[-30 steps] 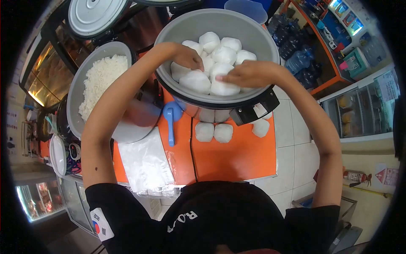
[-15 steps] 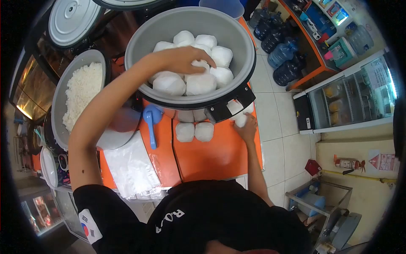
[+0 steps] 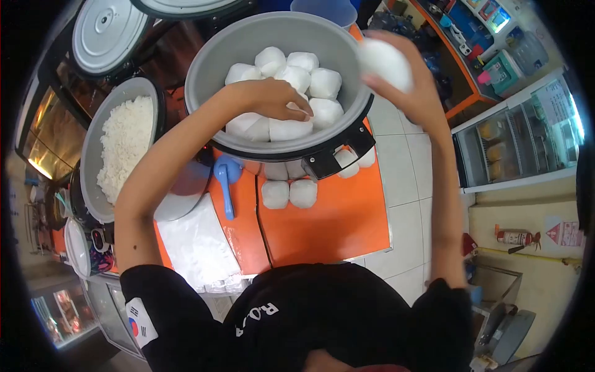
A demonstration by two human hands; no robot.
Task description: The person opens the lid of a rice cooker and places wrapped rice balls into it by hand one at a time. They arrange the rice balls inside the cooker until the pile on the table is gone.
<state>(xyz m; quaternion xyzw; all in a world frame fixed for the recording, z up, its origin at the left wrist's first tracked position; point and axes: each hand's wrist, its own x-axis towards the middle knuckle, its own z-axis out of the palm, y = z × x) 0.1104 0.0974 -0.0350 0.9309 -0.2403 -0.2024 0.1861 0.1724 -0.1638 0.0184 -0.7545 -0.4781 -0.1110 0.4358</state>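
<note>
My right hand is closed round a white round plastic-wrapped rice bundle, raised at two o'clock clear of the rim of the large grey metal pot. My left hand lies palm-down on stacked bundles inside, seemingly steadying them; whether it grips, I cannot tell.

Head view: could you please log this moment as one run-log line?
left hand: on white round wrapped bundles in grey metal pot | right hand: holds white bundle raised by pot rim
</note>
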